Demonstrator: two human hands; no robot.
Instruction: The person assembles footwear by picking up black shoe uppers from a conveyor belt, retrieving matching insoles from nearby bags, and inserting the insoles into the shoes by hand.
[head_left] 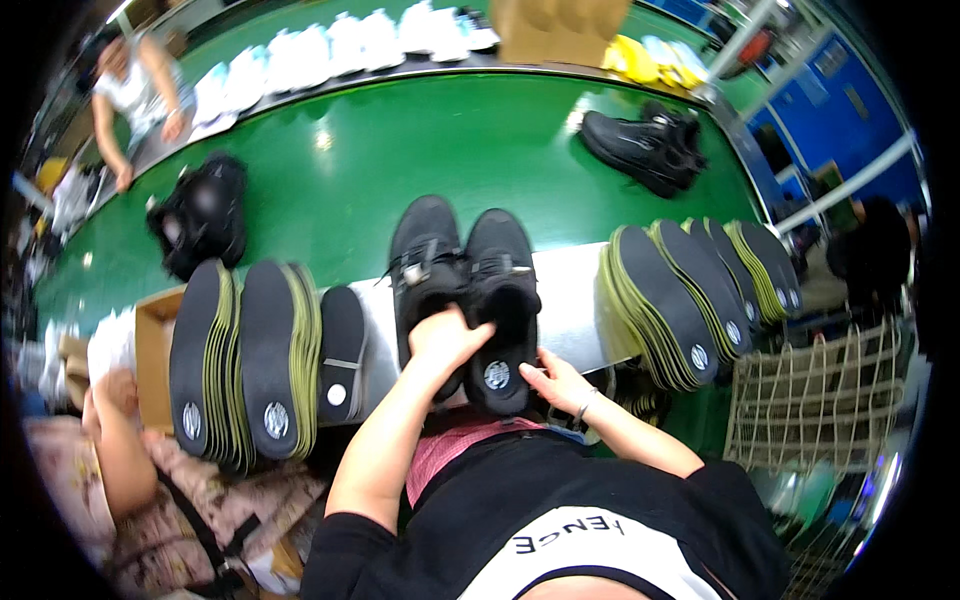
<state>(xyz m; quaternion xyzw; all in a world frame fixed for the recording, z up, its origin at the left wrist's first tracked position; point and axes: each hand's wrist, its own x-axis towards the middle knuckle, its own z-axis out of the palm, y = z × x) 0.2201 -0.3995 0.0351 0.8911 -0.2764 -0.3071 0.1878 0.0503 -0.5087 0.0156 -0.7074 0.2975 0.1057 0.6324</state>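
A pair of black lace-up sneakers lies side by side before me, toes pointing away. My left hand (pixel 447 340) is at the opening of the left sneaker (pixel 425 240); its fingers reach inside, partly hidden, and the thumb stretches toward the right sneaker (pixel 497 240). At that sneaker's heel, my right hand (pixel 558 384) grips the outer edge, thumb on top and the other fingers mostly hidden. A dark insole (pixel 498 352) with a round pale mark shows inside the right sneaker. The left sneaker's inside is mostly covered by my hand.
Stacked insoles with yellow-green edges stand left (pixel 272 350) and right (pixel 665 300) on a metal ledge (pixel 570 290). Beyond, a green surface (pixel 340 160) carries black shoes (pixel 205 215) and another pair (pixel 645 145). A wire basket (pixel 810 400) is at right. Co-workers are at left.
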